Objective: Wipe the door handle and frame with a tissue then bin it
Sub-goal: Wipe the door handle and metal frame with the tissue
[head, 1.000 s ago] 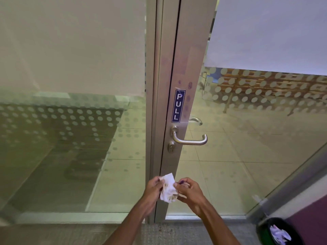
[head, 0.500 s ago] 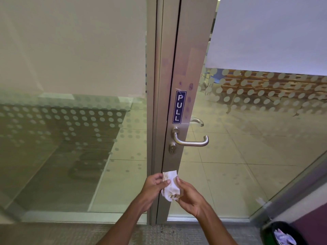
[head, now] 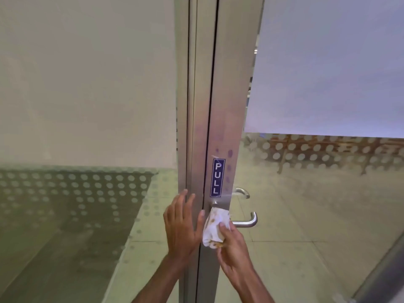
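Note:
A metal lever door handle sticks out to the right of the brushed metal door frame, below a blue PULL sticker. My right hand grips a crumpled, stained white tissue and presses it against the handle's base, covering the lock area. My left hand lies flat with fingers spread against the fixed frame post just left of the door gap, holding nothing. The bin is out of view.
Glass panels with frosted dots flank the frame on both sides. A second handle shows through the glass on the far side. A tiled floor lies beyond the glass, and a metal rail runs diagonally at the lower right.
Both hands rose from below the lock to handle height. My left hand let go of the tissue and opened flat on the frame. The view moved closer and the bin left the frame.

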### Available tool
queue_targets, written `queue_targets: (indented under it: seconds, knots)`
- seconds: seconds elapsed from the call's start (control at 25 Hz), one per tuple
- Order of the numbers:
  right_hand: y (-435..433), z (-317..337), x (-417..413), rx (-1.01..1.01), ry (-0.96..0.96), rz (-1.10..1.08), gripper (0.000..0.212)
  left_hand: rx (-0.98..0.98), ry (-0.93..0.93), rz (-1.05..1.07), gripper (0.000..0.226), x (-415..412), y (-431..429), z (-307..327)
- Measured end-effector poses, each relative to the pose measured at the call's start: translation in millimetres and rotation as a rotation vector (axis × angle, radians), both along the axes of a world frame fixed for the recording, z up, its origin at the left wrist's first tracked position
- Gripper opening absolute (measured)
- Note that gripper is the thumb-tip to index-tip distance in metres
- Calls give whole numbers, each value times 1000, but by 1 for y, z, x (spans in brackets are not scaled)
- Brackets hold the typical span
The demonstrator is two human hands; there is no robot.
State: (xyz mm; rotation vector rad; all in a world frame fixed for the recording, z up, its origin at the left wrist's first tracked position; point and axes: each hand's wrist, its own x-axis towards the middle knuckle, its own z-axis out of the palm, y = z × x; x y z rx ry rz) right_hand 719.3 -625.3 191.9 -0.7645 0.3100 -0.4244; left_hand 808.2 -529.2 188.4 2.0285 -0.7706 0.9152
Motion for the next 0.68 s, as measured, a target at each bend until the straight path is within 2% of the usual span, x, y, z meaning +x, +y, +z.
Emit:
queue_targets:
  seconds: [0.12, 0.2, 0.36, 0.44, 0.56, 0.6, 0.68]
  knots:
    - [-11, 50, 14, -213, -13, -265, 30, 106, -267, 105, 59, 40, -16, 64]
    - [-19, 80, 22, -389, -68, -459, 33, 167, -382, 162, 63, 63, -26, 103]
    - [-28, 115, 44, -733, -145, -785, 41, 230, -534, 214, 67, 92, -42, 146]
    - [-31, 117, 57, -992, -116, -929, 49, 240, -569, 210, 67, 98, -48, 149]
    - [-41, 101, 76, -1383, -64, -953, 85, 227, -588, 223, 66, 104, -54, 147]
    - [-45, 96, 82, -1477, -39, -932, 92, 221, -593, 227, 66, 106, -55, 146]
    - [-48, 89, 94, -1595, 21, -899, 90, 206, -606, 224, 66, 107, -56, 146]
